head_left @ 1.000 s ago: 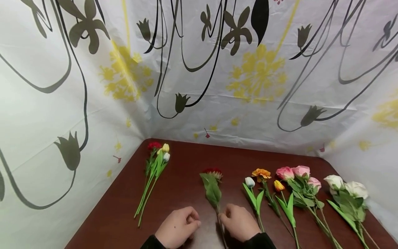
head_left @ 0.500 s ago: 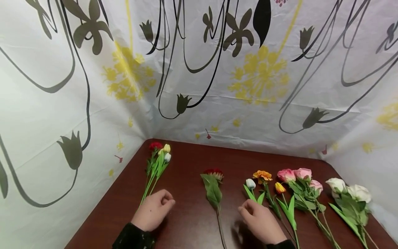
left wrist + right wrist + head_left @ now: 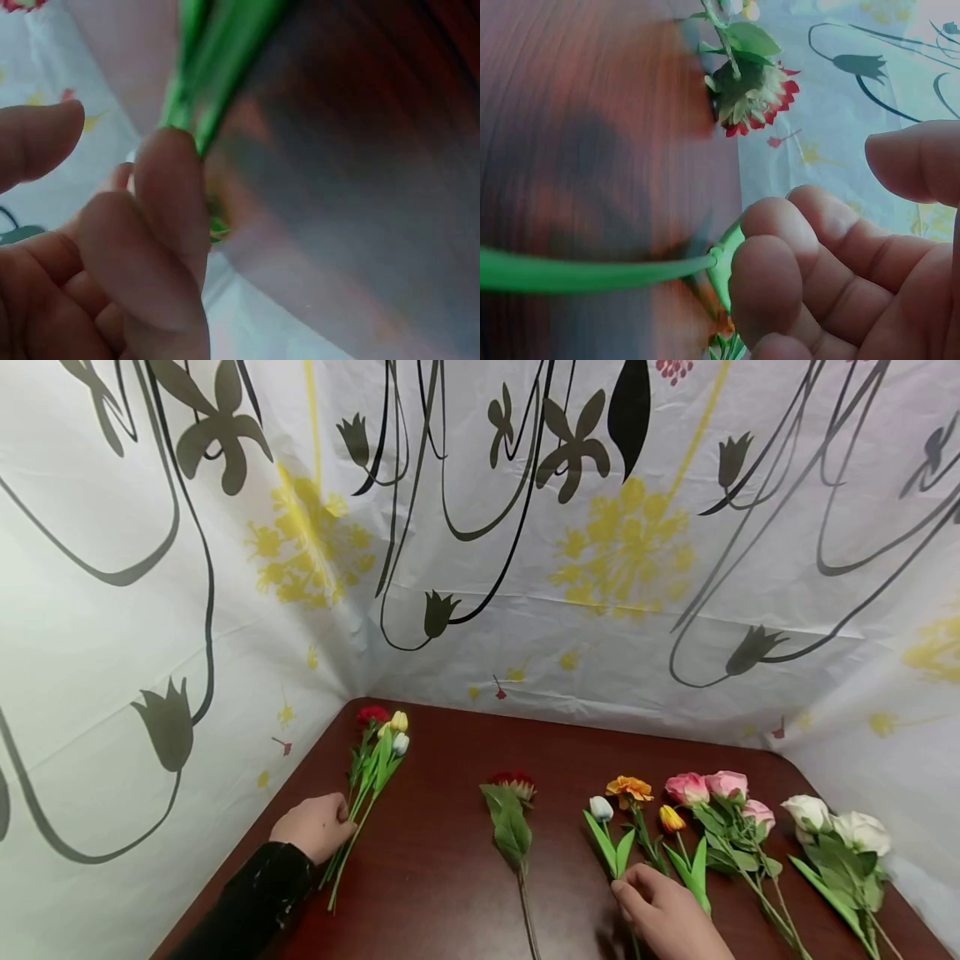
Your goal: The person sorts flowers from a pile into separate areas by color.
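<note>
On the left in the head view, my left hand is at the green stems of a small bunch: a red flower, yellow tulips and a pale blue-white tulip. The left wrist view shows its fingertips against the green stems, thumb held apart. My right hand is over the stem of another pale tulip. In the right wrist view its bent fingers meet the green stem, and the thumb stands away. Between the hands lies a red flower with broad leaves.
Right of the pale tulip lie an orange flower, an orange-yellow tulip, pink roses and white roses. The dark red-brown table backs onto a patterned white sheet.
Both hands have left the red flower in the middle, which stays lying on the table. The left hand moved left to the bunch; the right hand moved right to the pale tulip.
</note>
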Demonstrator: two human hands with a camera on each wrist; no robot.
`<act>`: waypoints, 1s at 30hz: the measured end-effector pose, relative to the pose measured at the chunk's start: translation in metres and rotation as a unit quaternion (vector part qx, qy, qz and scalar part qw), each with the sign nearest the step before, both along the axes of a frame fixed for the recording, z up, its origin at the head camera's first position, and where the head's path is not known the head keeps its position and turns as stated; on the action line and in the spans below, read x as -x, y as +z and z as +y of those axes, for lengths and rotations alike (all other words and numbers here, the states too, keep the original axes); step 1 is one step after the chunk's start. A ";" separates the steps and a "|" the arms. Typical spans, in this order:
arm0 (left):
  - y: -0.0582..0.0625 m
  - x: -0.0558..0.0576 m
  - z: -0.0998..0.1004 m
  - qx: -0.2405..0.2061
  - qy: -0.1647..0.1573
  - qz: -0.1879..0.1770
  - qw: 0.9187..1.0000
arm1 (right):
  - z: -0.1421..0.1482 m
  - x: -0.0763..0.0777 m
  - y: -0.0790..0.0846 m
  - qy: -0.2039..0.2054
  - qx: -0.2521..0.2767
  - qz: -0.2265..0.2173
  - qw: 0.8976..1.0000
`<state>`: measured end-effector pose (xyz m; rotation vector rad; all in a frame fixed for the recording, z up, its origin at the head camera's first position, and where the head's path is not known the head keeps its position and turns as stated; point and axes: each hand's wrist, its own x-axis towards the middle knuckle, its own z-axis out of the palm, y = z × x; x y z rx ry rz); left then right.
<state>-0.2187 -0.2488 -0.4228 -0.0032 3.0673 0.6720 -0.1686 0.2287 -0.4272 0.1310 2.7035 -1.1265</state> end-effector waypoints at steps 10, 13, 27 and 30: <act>-0.019 0.006 -0.008 -0.002 -0.012 -0.015 1.000 | 0.007 0.004 -0.009 -0.006 -0.053 -0.011 0.999; -0.023 0.008 -0.009 -0.001 -0.012 -0.008 1.000 | 0.008 0.006 -0.010 -0.003 -0.093 -0.001 0.996; -0.025 0.011 -0.009 -0.021 0.013 -0.010 1.000 | 0.007 0.004 -0.008 -0.013 -0.099 0.024 0.995; -0.026 0.011 -0.010 -0.022 0.013 -0.012 1.000 | 0.006 0.003 -0.006 -0.014 -0.092 0.024 0.995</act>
